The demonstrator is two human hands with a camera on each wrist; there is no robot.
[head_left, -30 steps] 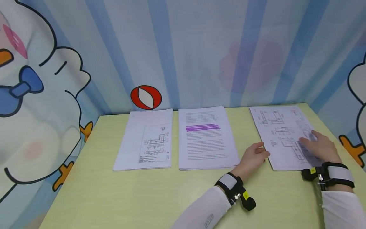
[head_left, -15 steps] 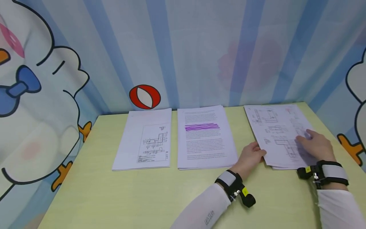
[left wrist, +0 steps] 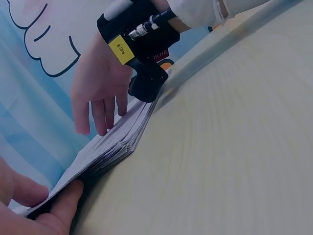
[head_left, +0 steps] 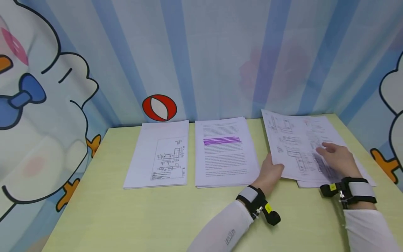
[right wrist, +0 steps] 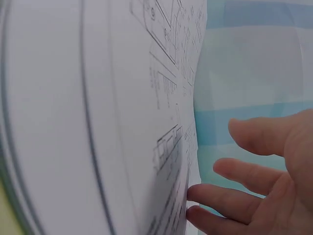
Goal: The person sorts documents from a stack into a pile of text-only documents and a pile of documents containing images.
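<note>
My left hand [head_left: 268,174] pinches the left edge of one or more top sheets [head_left: 284,141] printed with technical drawings. In the left wrist view the thumb [left wrist: 27,190] lies above the paper and a finger [left wrist: 68,200] beneath it. Those sheets are shifted left and their left side is raised off the table. Beneath them lies the rest of the paper stack [head_left: 366,176], mostly covered. My right hand [head_left: 338,159] rests over the sheets' right part; the right wrist view shows its fingers [right wrist: 225,200] extended, with the lower fingertips touching the page.
Two more paper stacks lie on the pale yellow table [head_left: 141,217]: a middle text stack [head_left: 226,157] with purple marker strokes, and a left stack [head_left: 157,154] with a drawing. A striped blue curtain [head_left: 214,59] with cartoon figures stands behind the table.
My left hand has taken hold of the top sheets' left edge and drawn them leftward, lifting that side. My right hand has slid slightly left. The lower stack shows at the right.
</note>
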